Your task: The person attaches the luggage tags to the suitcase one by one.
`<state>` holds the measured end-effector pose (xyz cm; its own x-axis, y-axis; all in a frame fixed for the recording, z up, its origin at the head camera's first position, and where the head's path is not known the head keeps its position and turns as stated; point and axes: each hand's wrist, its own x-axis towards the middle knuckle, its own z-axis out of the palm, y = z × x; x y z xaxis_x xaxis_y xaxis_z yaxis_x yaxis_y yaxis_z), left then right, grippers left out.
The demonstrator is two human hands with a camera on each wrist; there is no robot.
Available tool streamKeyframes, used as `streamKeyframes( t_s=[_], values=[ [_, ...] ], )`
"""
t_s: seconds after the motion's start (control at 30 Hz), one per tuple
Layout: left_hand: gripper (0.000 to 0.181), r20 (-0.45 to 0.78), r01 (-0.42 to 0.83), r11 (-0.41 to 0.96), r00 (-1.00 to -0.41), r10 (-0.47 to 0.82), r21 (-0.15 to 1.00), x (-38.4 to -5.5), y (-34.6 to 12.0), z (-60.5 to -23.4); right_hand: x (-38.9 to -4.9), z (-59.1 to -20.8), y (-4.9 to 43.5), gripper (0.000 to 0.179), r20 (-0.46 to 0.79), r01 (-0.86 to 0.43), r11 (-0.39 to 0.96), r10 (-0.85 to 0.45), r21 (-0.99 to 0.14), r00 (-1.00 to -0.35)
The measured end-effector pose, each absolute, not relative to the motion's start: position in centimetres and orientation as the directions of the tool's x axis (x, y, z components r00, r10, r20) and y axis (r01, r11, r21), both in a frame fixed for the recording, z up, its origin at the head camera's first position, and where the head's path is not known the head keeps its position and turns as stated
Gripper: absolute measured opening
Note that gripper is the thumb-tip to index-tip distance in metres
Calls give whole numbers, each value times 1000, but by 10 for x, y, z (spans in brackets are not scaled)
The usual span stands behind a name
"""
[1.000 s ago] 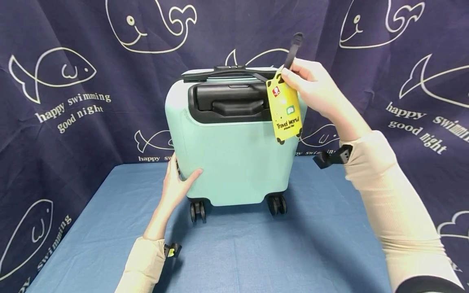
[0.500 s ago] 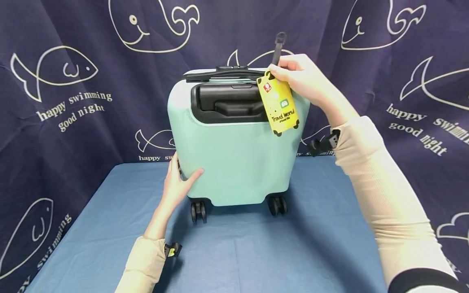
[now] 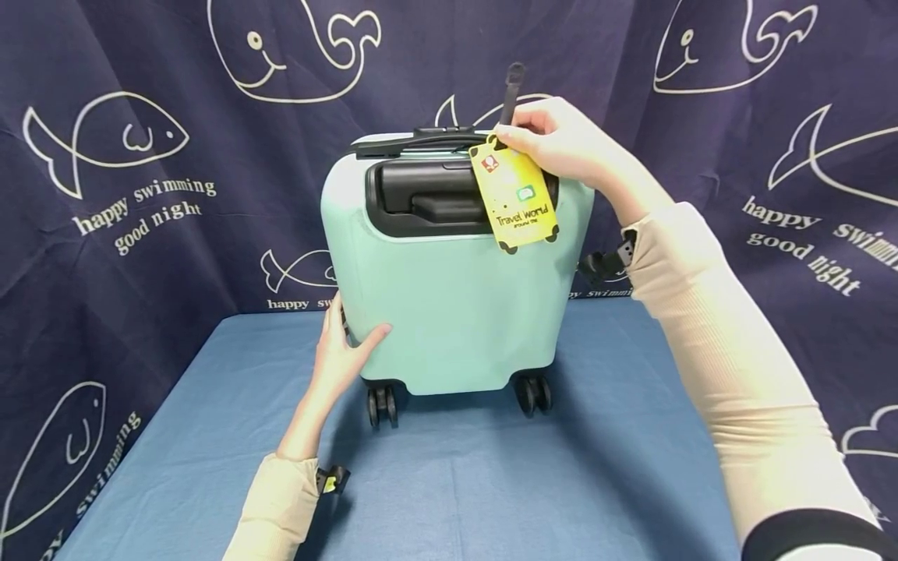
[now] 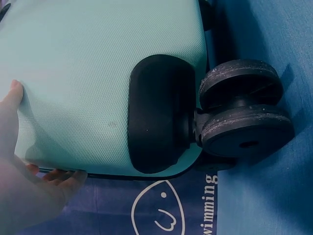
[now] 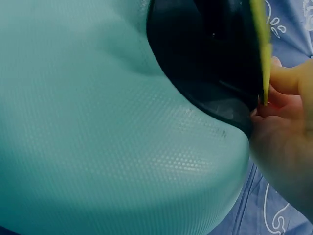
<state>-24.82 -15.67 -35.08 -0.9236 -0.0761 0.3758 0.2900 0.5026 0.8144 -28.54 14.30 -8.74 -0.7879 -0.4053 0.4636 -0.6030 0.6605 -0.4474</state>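
A mint-green suitcase (image 3: 449,312) stands upright on its black wheels, with a black recessed pull handle (image 3: 435,191) and a black carry handle (image 3: 414,143) on top. My left hand (image 3: 337,358) grips its lower left side, thumb on the front shell and fingers round the side; in the left wrist view those fingertips (image 4: 73,178) lie along the edge. At the top right, my right hand (image 3: 561,148) pinches a yellow luggage tag (image 3: 515,199) by its upper end, where a black strap (image 3: 512,93) sticks up. The right wrist view shows the tag only edge-on.
The suitcase rests on a blue cloth-covered table (image 3: 449,483). Close behind and along both sides hangs a dark blue curtain (image 3: 245,179) printed with white fish and words. Twin wheels (image 4: 244,105) jut out beside the left hand.
My right hand has carried the luggage tag leftward across the suitcase top, toward the middle of the carry handle. The left hand and suitcase hold their place.
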Motion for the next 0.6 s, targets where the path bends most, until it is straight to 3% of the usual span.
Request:
streamKeyframes(
  t_s=[0.37, 0.6],
  values=[
    [91, 384, 301, 494, -921, -72, 815, -248, -156, -351, -293, -82, 142, 30, 450, -631, 714, -477, -303, -755],
    [91, 382, 302, 488, -921, -72, 819, -247, -157, -351, -296, -81, 138, 31, 474, -621, 721, -450, -308, -757]
  ],
)
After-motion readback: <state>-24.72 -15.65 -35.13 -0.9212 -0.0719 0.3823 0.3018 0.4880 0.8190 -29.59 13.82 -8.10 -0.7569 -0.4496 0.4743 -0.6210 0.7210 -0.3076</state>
